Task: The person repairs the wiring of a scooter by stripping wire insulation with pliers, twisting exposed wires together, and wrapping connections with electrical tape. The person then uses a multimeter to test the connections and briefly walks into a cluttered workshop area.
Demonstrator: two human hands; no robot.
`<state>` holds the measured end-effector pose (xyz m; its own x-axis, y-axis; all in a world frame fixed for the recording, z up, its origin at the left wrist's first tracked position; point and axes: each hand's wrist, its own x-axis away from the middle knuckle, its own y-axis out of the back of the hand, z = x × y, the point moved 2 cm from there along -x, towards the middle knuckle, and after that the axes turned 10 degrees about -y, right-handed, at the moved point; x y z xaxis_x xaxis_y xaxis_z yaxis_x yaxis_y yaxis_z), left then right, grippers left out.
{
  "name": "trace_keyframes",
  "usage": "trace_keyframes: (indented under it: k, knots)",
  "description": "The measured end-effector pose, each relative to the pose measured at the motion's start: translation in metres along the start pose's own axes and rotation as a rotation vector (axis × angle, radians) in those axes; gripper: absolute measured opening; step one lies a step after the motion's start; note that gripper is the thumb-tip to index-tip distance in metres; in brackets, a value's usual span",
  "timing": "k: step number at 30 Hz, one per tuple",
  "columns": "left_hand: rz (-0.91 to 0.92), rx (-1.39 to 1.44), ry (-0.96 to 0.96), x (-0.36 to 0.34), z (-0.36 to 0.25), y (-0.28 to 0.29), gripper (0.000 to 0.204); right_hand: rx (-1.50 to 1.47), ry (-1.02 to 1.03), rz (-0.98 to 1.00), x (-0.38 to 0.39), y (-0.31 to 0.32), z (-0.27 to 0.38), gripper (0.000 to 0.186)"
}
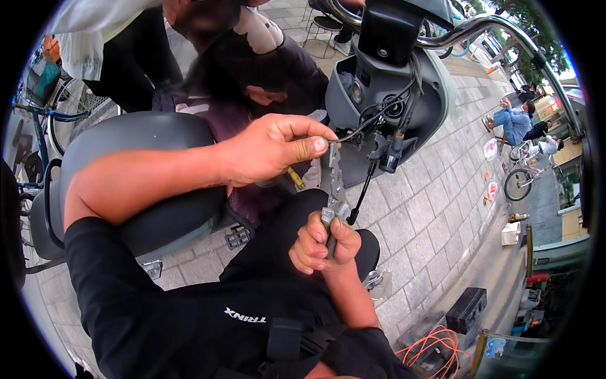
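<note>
My left hand (pixel 274 150) reaches across from the left and pinches a thin black wire (pixel 347 136) between thumb and fingers. This wire runs to a bundle of cables on the grey front panel of an electric scooter (pixel 404 63). My right hand (pixel 325 243) is wrapped around the handles of a metal wire stripper (pixel 335 169), its notched jaws pointing up. The jaw tips are right by my left thumb and the wire; I cannot tell whether they grip it. Below my left hand is a small yellow piece (pixel 295 177), partly hidden.
The scooter's black seat (pixel 145 148) lies under my left forearm. A person in dark purple clothes (pixel 278 69) is close ahead; another stands at upper left. An orange cable (pixel 435 347) and a black box (pixel 466 310) lie at lower right on the paving (pixel 420 221).
</note>
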<state>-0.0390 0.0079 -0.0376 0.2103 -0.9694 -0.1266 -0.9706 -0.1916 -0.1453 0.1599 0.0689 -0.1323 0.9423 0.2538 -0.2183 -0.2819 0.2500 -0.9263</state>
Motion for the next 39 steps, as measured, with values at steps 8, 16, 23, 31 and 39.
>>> trace_keyframes:
  k: [8, 16, 23, 31, 39]
  knots:
    - [-0.039, -0.305, -0.081, -0.001, -0.005, -0.001, 0.025, 0.518, 0.1, -0.706, 0.018, -0.037, 0.015, 0.035]
    - [-0.028, -0.361, -0.185, -0.003, -0.008, 0.003, 0.026, 1.037, 0.225, -0.913, 0.032, -0.053, 0.026, 0.032]
    - [0.008, -0.416, -0.167, -0.01, 0.004, 0.002, 0.023, 0.996, 0.621, -1.043, 0.122, -0.091, 0.101, 0.028]
    - [-0.096, -0.246, -0.011, -0.003, 0.006, -0.008, 0.031, 1.03, 0.269, -0.906, 0.096, -0.065, 0.064, 0.042]
    - [-0.25, -0.312, -0.083, -0.004, 0.008, 0.004, 0.026, 1.041, 0.159, -0.939, 0.07, -0.055, 0.043, 0.045]
